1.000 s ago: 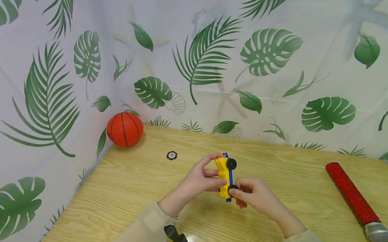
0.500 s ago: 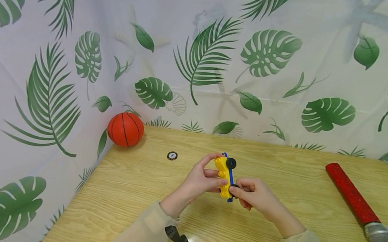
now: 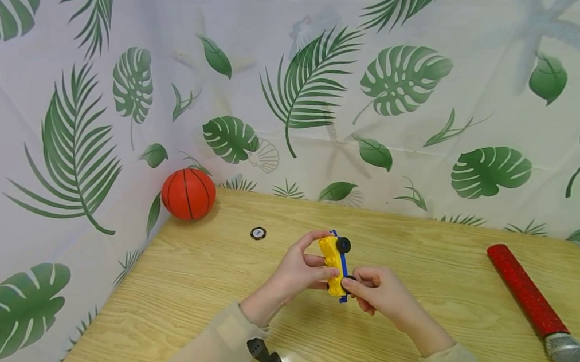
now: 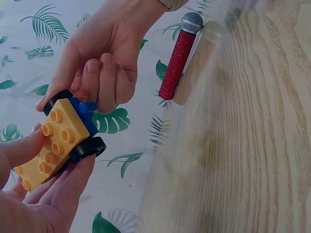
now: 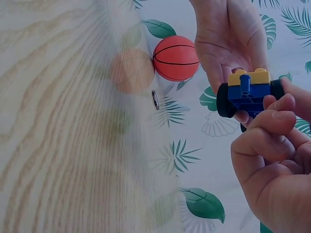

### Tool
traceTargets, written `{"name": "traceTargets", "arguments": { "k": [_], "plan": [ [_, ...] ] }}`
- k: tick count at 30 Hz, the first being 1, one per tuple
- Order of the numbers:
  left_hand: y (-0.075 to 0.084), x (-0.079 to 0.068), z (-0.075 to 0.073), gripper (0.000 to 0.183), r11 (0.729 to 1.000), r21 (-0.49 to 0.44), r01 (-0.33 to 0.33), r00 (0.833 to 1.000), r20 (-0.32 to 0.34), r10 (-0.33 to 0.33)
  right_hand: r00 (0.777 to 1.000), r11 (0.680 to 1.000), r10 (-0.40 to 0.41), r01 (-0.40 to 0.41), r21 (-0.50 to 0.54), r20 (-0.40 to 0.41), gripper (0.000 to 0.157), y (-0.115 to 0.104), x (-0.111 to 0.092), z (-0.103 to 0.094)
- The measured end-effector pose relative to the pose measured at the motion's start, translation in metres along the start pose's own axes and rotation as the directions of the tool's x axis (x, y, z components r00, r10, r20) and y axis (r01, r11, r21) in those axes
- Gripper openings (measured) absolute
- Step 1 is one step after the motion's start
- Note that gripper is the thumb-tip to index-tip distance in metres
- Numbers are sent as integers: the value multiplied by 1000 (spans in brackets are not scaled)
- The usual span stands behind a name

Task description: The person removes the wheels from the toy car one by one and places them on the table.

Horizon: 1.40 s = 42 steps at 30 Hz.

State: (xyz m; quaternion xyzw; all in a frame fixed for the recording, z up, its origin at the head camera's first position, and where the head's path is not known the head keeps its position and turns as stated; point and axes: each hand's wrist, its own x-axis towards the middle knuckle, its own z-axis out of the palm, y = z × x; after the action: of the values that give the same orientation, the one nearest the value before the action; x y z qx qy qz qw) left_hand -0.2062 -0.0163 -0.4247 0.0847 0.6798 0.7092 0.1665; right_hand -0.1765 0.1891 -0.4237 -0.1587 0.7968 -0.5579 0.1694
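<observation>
- Car (image 3: 333,261) is the thing in hand: we have it up off the table (image 3: 434,245), nose and tail running away from us, its studded side turned left.
- Ball (image 3: 188,194) sits farthest left, against the cloth (image 3: 406,151); that corner offers us little room.
- Chip (image 3: 258,233) lies flat, well apart from our hands.
- Left hand (image 3: 299,271) is closed round the body, thumb on the studded side, fingers at the far end and beneath; no slack shows.
- Right hand (image 3: 381,292) pinches the near wheel (image 4: 57,100), thumb against it, other fingers curled in. We cannot tell whether it pushes, pulls or turns.
- We judge the step to be wheel work, one hand steadying while the other handles. Any next move calls for a firm left hold and a light pinch.
- Mic (image 3: 535,303) slants far right; between it and our right hand we have open table, with more behind the car, up to the back edge.
</observation>
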Motion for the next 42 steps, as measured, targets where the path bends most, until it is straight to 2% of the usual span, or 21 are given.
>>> {"name": "traceTargets", "arguments": {
  "k": [5,8,11,17,24,31,42],
  "plan": [
    [0,0,1,64,1000,9,8,1000,-16,-8,999,999,30,-31,-17,-37,38,1,1,2],
    [-3,2,0,63,999,51,2,999,-38,0,995,997,26,-32,-63,-94,41,1,0,4],
    [-7,3,-3,63,999,50,4,999,-43,-2,993,996,22,-31,-81,-118,45,2,-1,4],
    [-10,2,-9,63,1000,-26,10,1000,-6,-10,997,999,33,-33,13,-70,41,5,0,-3],
    [-6,2,-11,66,999,-52,5,1000,20,-4,998,999,7,-5,37,-61,42,4,0,-6],
    [-5,1,-12,65,999,-43,5,1000,30,-4,996,999,8,-4,49,-86,38,3,1,-8],
    [-7,0,-12,66,999,-37,18,1000,25,-17,989,996,60,-50,76,-134,34,6,-1,-12]
  ]
}}
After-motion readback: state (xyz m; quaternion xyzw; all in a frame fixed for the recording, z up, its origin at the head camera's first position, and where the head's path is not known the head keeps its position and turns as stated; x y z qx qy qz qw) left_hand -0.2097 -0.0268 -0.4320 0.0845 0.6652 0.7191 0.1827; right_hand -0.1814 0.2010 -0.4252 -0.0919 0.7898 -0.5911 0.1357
